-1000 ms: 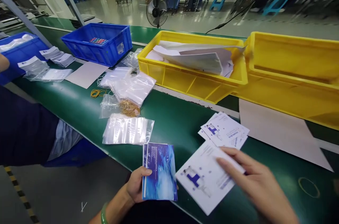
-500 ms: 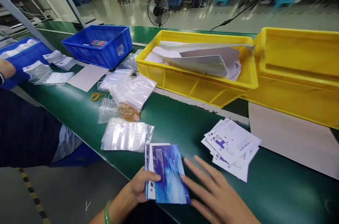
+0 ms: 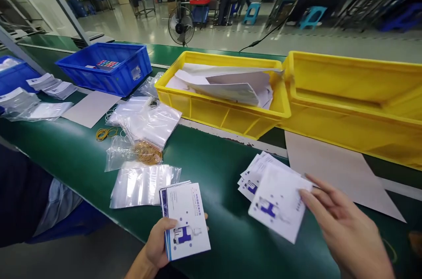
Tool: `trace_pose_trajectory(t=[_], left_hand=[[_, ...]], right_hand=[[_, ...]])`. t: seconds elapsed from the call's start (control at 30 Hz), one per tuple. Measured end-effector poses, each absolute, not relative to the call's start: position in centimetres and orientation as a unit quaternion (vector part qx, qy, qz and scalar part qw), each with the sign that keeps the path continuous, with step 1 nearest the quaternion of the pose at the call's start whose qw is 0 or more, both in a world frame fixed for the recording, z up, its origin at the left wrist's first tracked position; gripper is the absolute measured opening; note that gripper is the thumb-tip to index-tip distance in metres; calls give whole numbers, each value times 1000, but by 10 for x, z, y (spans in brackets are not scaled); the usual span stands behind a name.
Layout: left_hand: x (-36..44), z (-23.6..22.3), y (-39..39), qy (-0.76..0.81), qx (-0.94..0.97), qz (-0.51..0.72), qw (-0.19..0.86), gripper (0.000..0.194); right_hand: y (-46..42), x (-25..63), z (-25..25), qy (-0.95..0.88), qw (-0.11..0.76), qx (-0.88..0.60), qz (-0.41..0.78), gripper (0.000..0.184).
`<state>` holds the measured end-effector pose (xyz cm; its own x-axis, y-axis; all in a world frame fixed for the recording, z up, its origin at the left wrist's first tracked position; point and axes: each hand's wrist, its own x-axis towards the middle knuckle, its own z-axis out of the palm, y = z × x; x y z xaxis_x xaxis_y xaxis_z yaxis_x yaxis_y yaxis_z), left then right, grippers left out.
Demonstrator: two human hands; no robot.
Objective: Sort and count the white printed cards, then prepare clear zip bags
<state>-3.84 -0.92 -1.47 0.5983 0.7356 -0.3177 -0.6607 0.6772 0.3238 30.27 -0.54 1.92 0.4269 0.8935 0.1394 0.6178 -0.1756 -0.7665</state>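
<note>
At a long green desk [image 3: 211,156], our left hand [image 3: 160,241] grips a stack of printed booklets [image 3: 187,222], the fingers closed around it with the thumb across the face, a white cover with a purple bottle design on top. Our right hand [image 3: 346,222] pinches one white booklet [image 3: 280,202] by its edge between thumb and fingers, holding it partly over a fanned pile of similar booklets [image 3: 250,178] on the desk. Near our left hand lie clear plastic bags [image 3: 141,185], with a bundle of rubber bands [image 3: 148,152] and more plastic sleeves [image 3: 151,122] just beyond them. A yellow bin [image 3: 227,116] holding white sheets [image 3: 227,87] stands past the sleeves, beside a second yellow bin [image 3: 356,116]; a grey board [image 3: 339,169] lies in front of the second. Farther left we see a blue bin [image 3: 105,72], while a standing fan [image 3: 180,27] and several people occupy the floor behind.
</note>
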Motion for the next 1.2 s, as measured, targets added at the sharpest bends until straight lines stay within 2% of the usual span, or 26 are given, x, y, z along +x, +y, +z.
trace_pose_trajectory(t=[0.07,0.13,0.2,0.27,0.4,0.5,0.63,0.73,0.8,0.87,0.93,1.03,1.13,1.2], left_hand=[[-42,-21,-11,252,82,390,882,63],[-44,-26,-13,298,80,388,868,52],[-43,-27,-13,335,88,384,856,42],[-41,-24,-13,352,102,382,849,40],[-40,-15,-11,345,120,403,839,46],[-48,-14,-12,324,107,428,837,43],[-68,-15,-11,272,76,477,832,42],[-79,-14,-7,293,86,482,821,46],[-82,-15,-5,351,82,476,802,42],[-82,-16,-4,405,69,468,783,38],[-81,-17,-4,419,58,459,781,40],[-79,-18,-2,399,57,455,794,45],[-83,-19,-1,391,61,470,789,43],[-88,-20,0,360,66,489,792,49]], right_hand=[[2,298,24,-463,344,-809,114,73],[0,280,25,-469,326,-815,97,67],[-7,250,21,-528,348,-755,173,50],[-14,214,17,-584,353,-670,292,39],[-17,153,18,-554,334,-586,489,33],[-7,139,22,-487,358,-584,542,35],[19,154,5,-476,361,-630,496,40],[32,159,-17,-604,324,-664,300,55],[31,154,-25,-725,297,-598,168,58],[26,145,-22,-842,259,-459,114,53],[21,139,-14,-910,220,-336,99,51],[16,143,0,-930,225,-266,118,43],[10,156,10,-888,283,-283,228,33],[10,159,15,-815,347,-368,283,26]])
